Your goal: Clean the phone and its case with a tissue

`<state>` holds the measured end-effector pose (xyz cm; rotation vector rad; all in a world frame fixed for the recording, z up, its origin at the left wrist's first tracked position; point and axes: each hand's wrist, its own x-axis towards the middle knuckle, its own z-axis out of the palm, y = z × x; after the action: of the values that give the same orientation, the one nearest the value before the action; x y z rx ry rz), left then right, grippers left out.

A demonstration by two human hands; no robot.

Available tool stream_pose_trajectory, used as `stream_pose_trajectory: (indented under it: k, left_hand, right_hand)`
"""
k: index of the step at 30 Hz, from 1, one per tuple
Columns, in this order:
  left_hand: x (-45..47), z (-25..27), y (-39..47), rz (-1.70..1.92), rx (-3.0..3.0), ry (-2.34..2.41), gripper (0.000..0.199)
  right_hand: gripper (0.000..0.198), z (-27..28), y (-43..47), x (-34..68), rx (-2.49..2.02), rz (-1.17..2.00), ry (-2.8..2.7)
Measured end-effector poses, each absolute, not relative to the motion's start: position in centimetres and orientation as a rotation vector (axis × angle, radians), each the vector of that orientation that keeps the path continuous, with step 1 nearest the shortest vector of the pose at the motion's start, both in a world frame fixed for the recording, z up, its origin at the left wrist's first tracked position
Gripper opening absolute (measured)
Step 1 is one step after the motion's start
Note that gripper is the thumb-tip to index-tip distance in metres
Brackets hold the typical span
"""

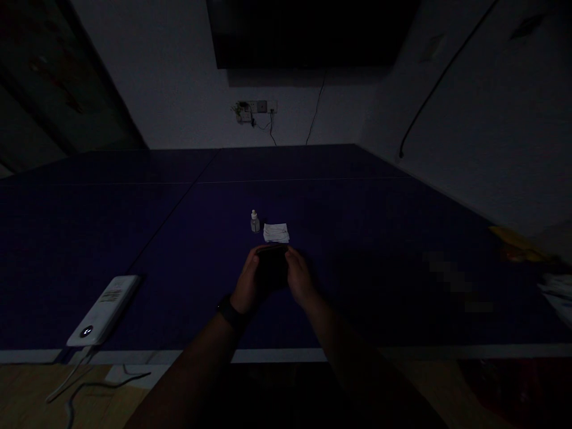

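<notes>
A dark, flat, rectangular object (271,268) is held between my two hands over the table; the dim light hides what kind it is. My left hand (246,282) grips its left side, thumb on top, with a dark watch (230,310) on the wrist. On its right side my right hand (300,275) is closed in the same way. Just beyond the object lies a folded white cloth or tissue (276,232). Beside that, to the left, stands a small clear dropper bottle (254,223) with a white top.
The dark blue table (187,238) reaches to the wall. A white power bank (103,311) with a lit display and cable lies at the near left. Yellow and white items (521,244) sit at the right edge. Wall sockets (257,108) and a screen (313,33) are at the back.
</notes>
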<state>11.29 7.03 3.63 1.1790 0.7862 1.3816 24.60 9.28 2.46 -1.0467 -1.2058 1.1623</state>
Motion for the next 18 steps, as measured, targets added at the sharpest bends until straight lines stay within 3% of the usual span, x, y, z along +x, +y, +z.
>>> stream_pose_trajectory:
  k: [8, 18]
  left_hand:
    - [9.8, 7.4, 5.5, 1.228, 1.774, 1.091, 0.027]
    - [11.6, 10.4, 2.8, 1.078, 2.323, 1.386, 0.014]
  right_hand:
    - [0.035, 2.8, 8.0, 25.0, -0.909, 1.063, -1.274]
    - [0.036, 2.9, 6.2, 26.3, -0.752, 0.877, -1.573]
